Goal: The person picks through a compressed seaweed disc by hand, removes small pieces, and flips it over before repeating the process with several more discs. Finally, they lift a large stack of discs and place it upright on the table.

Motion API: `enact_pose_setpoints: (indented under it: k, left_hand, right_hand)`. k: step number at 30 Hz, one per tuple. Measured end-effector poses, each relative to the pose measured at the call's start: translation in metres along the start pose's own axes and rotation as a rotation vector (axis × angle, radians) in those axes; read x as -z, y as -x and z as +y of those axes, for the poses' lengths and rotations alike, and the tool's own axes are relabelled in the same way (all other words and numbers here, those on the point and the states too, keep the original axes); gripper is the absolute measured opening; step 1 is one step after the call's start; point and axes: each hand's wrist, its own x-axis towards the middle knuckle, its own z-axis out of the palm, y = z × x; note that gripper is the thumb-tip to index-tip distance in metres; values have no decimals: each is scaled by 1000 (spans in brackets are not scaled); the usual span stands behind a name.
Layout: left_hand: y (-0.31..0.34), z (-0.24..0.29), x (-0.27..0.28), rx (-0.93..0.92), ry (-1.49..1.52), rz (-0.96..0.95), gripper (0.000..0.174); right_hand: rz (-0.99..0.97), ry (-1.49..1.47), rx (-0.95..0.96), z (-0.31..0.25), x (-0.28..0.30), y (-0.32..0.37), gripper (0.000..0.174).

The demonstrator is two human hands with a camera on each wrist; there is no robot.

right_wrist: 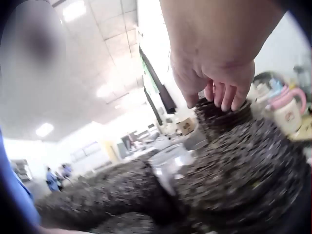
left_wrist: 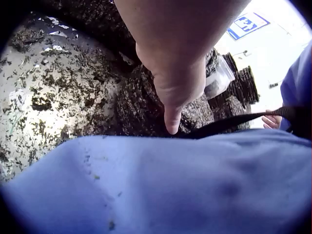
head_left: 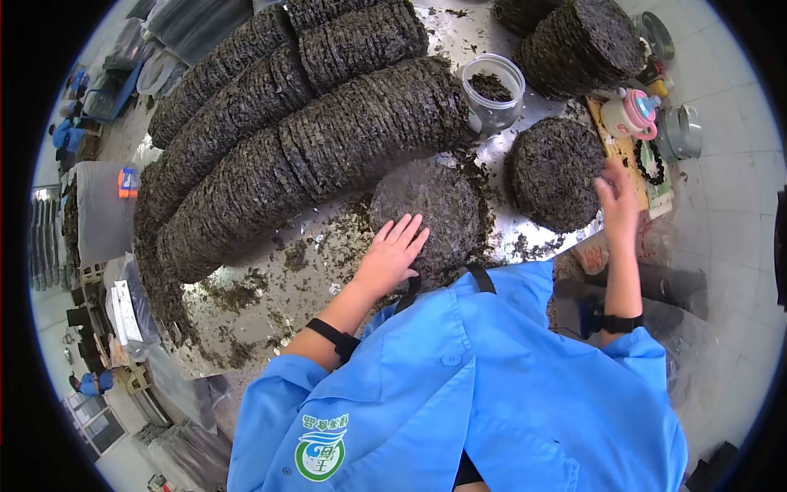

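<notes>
Spread out flat, my left hand (head_left: 398,250) rests on a round of dark dried seaweed (head_left: 438,213) at the table's near edge. In the left wrist view its thumb (left_wrist: 172,119) points down beside that round. A second seaweed stack (head_left: 557,176) stands to the right. My right hand (head_left: 619,205) hovers at the right side of this stack in the head view, its fingers loosely bent and nothing between them. From the right wrist, the same hand (right_wrist: 219,78) hangs over the stack (right_wrist: 243,180), fingertips pointing down.
Long rows of seaweed rounds (head_left: 328,148) lie at the back left. A clear jar (head_left: 494,90) with seaweed flakes stands behind the rounds, near another tall stack (head_left: 582,49). On the right are a pink-lidded cup (head_left: 630,115) and a black bracelet (head_left: 649,164). Loose flakes litter the metal table (head_left: 279,316).
</notes>
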Motion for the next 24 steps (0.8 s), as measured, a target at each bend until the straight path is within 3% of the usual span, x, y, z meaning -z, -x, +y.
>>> enact_pose_setpoints:
  k: [2, 4, 6, 8, 9, 10, 16, 19, 20, 22, 24]
  left_hand:
    - [-2, -3, 7, 2, 22, -16, 85]
    - [-3, -3, 10, -18, 61, -22, 85]
    - [-5, 5, 9, 19, 46, -14, 85]
    - [-6, 13, 5, 61, 31, -3, 85]
    - [-6, 15, 2, 71, 8, 20, 85]
    - [-5, 16, 0, 80, -13, 39, 85]
    - [-3, 20, -7, 118, 11, 84, 89]
    - [0, 22, 4, 100, 32, 133, 93]
    - [3, 22, 11, 114, 93, 191, 85]
    - [10, 16, 25, 138, 153, 252, 78]
    - [20, 2, 40, 103, 173, 332, 70]
  right_hand:
    - [-274, -123, -58, -44, -24, 25, 46]
    - [-497, -142, 12, -63, -57, 42, 48]
    - [-568, -86, -47, -57, -101, 57, 53]
    - [-645, -20, -47, -8, -156, 67, 60]
    - [-757, 30, -77, -19, -160, 66, 64]
    - [-697, 57, -71, -31, -162, 71, 61]
    - [-571, -428, -235, -19, -166, 72, 59]
    - [-677, -551, -697, -35, -159, 72, 49]
    - [-676, -552, -694, -38, -154, 68, 49]
    - [-872, -851, -684, -46, -146, 60, 46]
    - [-920, -846, -631, -70, -127, 52, 44]
